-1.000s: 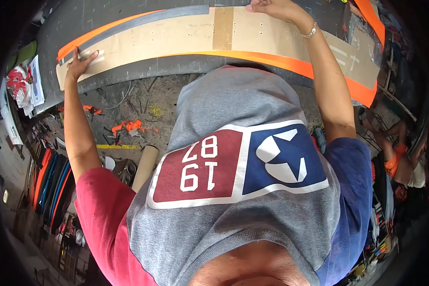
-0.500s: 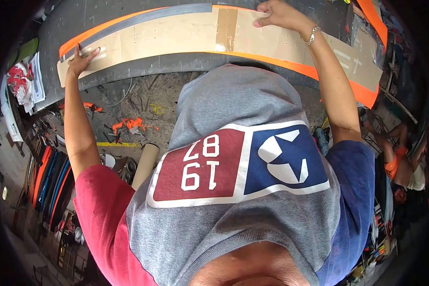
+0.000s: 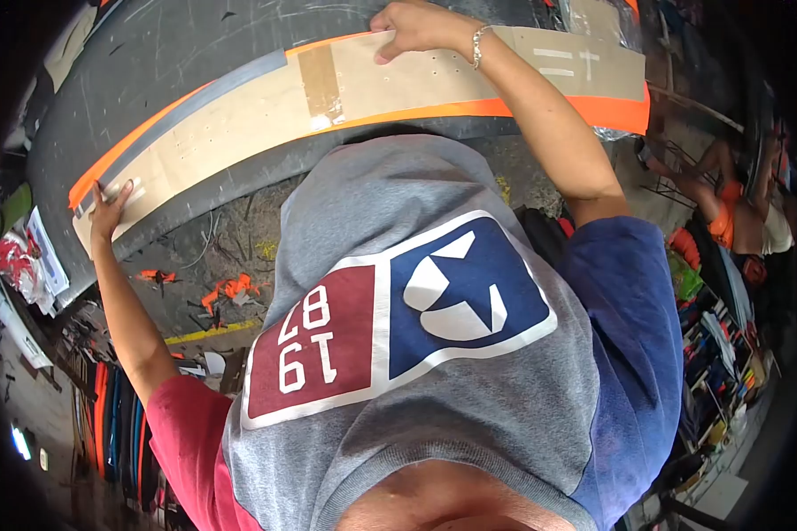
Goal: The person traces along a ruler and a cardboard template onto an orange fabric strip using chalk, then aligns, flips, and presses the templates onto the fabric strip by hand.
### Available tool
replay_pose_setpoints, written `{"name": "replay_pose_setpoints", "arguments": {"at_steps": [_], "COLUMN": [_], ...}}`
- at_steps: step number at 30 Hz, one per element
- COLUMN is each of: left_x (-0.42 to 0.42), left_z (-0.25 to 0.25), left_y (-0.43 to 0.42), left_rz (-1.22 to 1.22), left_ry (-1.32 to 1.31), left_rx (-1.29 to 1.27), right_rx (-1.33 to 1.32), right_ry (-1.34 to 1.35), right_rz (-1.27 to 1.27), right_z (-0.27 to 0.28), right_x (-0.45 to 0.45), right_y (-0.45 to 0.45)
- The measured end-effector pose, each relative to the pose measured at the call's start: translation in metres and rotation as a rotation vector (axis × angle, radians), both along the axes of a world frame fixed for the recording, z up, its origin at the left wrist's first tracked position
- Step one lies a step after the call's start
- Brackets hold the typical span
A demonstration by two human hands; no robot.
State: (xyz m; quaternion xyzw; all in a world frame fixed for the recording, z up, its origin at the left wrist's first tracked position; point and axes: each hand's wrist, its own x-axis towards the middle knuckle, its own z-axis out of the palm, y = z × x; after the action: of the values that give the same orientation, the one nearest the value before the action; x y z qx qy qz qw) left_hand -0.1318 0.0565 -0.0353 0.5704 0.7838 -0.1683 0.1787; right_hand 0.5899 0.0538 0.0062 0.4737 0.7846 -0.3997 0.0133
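A long tan cardboard strip, dotted with small holes and crossed by a band of brown tape, lies over orange fabric on a dark worktable. The orange shows along both long edges. A grey strip runs along the cardboard's far edge on the left half. My left hand rests on the left end of the cardboard, fingers spread apart. At the far edge, right of the tape, my right hand grips the cardboard, thumb on its face and bent fingers at the edge.
The dark worktable curves across the top of view. Orange scraps litter the floor, by a yellow line. Rolls or sheets stand at lower left. Another person sits at the right.
The view has turned, so cardboard, fabric and hands appear further left and tilted. Both hands stay at about the same places on the cardboard.
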Motion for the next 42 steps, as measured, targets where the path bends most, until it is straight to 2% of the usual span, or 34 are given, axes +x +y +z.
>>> {"name": "replay_pose_setpoints", "arguments": {"at_steps": [5,8,9,10,11,13,14,15,16,18,21,24,27,30,32,33,34,35,36,37,39,42], "left_x": [-0.013,-0.009,-0.009,-0.021,-0.028,-0.035,-0.001,0.019,0.038,0.051,0.058,0.06,0.065,0.046,0.033,0.012,0.023,0.021,0.022,-0.002,0.025,0.038], "left_z": [-0.006,-0.01,-0.005,-0.018,-0.034,-0.044,-0.027,0.01,0.029,0.046,0.049,0.046,0.05,0.033,0.016,-0.007,0.012,0.009,0.011,-0.009,0.015,0.03], "left_y": [0.004,-0.003,-0.005,-0.006,-0.014,-0.017,-0.025,-0.017,-0.017,-0.015,-0.013,-0.012,-0.014,-0.017,-0.016,-0.015,-0.018,-0.013,-0.008,-0.003,-0.007,-0.006], "left_rz": [0.009,-0.068,-0.164,-0.174,-0.212,-0.314,-0.086,0.074,0.112,0.155,0.168,0.171,0.176,0.15,0.076,-0.043,-0.021,-0.057,0.09,0.058,0.057,0.096], "left_ry": [0.002,0.084,0.027,0.034,0.124,0.287,0.215,-0.071,-0.055,-0.038,-0.004,0.029,0.024,0.043,0.045,0.13,-0.075,-0.08,-0.111,-0.016,-0.055,-0.02], "left_rx": [-0.043,0.04,0.069,0.048,0.023,-0.027,0.105,-0.029,-0.011,-0.011,-0.033,-0.039,-0.029,0.025,0.048,0.121,0.123,0.117,-0.02,0.001,0.063,-0.015], "right_rx": [-0.089,0.039,0.132,0.129,0.205,0.154,0.032,0.093,-0.084,-0.14,-0.026,-0.067,-0.075,0.168,0.209,0.126,0.199,0.261,0.329,0.305,0.263,0.237], "right_ry": [-0.189,-0.329,-0.242,-0.303,-0.329,-0.462,-0.525,-0.427,-0.499,-0.488,-0.505,-0.113,-0.078,-0.01,-0.066,-0.131,-0.103,-0.157,-0.134,-0.083,-0.108,-0.129], "right_rz": [-0.119,-0.022,-0.149,-0.071,-0.136,-0.198,-0.293,-0.326,-0.314,-0.435,-0.529,-0.651,-0.582,-0.518,-0.489,-0.486,-0.447,-0.33,-0.316,-0.313,-0.395,-0.456], "right_z": [0.04,0.021,0.003,0.02,0.013,0.01,0.036,0.044,0.071,0.081,0.026,-0.018,0.019,0.013,-0.008,0.008,0.007,0.021,-0.005,0.015,0.013,0.025], "right_x": [0.022,0.061,0.084,0.094,0.107,0.132,0.133,0.145,0.146,0.165,0.237,0.29,0.268,0.267,0.278,0.265,0.265,0.257,0.275,0.264,0.261,0.253], "right_y": [-0.013,-0.021,-0.035,-0.039,-0.046,-0.052,-0.051,-0.055,-0.046,-0.042,-0.047,-0.06,-0.065,-0.075,-0.081,-0.078,-0.086,-0.085,-0.09,-0.091,-0.091,-0.093]}}
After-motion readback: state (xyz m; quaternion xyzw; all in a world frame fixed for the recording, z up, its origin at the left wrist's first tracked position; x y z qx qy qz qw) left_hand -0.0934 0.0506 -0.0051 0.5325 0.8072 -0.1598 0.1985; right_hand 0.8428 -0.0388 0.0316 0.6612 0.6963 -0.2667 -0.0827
